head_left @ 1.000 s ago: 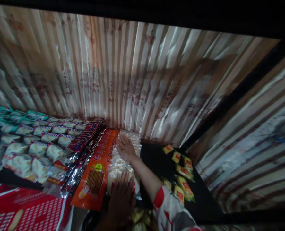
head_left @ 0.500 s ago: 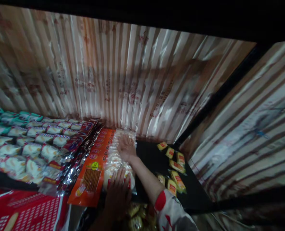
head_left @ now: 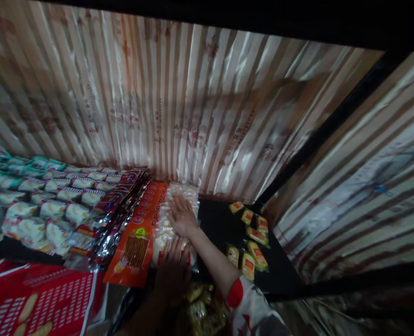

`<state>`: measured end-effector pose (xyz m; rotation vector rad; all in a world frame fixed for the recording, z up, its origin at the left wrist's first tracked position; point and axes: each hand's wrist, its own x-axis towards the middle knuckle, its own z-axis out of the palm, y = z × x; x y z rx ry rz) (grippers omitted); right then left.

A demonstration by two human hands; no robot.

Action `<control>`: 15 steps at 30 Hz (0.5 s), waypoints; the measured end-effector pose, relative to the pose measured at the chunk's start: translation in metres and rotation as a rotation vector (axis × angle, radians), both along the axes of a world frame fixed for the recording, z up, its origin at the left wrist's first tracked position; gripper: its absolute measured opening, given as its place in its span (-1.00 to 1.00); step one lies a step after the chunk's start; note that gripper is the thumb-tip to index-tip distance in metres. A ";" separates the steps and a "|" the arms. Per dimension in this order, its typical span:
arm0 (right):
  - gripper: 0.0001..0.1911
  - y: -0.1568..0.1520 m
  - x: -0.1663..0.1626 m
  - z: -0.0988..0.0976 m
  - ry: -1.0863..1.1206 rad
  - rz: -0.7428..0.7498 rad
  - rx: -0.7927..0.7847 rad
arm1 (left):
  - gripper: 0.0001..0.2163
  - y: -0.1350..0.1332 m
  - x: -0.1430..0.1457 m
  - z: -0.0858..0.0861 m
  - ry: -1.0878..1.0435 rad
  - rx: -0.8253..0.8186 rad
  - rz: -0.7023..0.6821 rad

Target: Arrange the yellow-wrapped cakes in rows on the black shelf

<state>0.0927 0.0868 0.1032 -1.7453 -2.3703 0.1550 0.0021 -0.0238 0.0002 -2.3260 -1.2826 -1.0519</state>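
My right hand [head_left: 182, 217] lies flat on the upper part of a clear packet of white, rounded pieces [head_left: 161, 224], fingers stretched toward the back wall. Below it, my left hand [head_left: 174, 266] rests with fingers spread on the lower part of the same packet, partly covering a red print. Neither hand is wrapped around anything. Directly left of the packet, and touching it, is a flat orange snack packet [head_left: 132, 254] with brown sticks pictured on it. Dark foil packets [head_left: 123, 196] are stacked further left.
Rows of small wrapped cakes [head_left: 53, 210] fill the left of the dark shelf [head_left: 212, 224]. Several yellow packets [head_left: 258, 256] lie on its right side. A red basket [head_left: 63, 289] stands at the lower left, and more yellow packets [head_left: 198, 310] sit below the shelf edge. Corrugated sheeting [head_left: 193, 107] closes the back.
The view has shifted slightly, so the shelf appears higher. My right hand has moved a little toward me over the white packet. My left hand stays on its lower part.
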 end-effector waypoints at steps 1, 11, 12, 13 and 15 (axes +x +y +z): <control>-0.44 -0.006 -0.005 -0.002 0.000 0.073 -0.003 | -0.64 0.000 0.001 -0.004 -0.024 0.000 0.004; -0.46 -0.023 -0.014 -0.007 0.037 0.111 -0.026 | -0.70 0.001 0.002 -0.007 -0.065 -0.082 -0.023; -0.47 -0.028 -0.010 -0.004 0.054 0.077 0.024 | -0.69 0.001 0.002 -0.005 -0.063 -0.090 -0.031; -0.47 -0.035 -0.005 -0.003 0.070 0.027 0.069 | -0.68 0.001 0.001 -0.004 -0.056 -0.099 -0.040; -0.47 -0.053 0.003 -0.006 0.104 -0.097 0.126 | -0.64 0.002 -0.001 -0.001 -0.035 -0.112 -0.057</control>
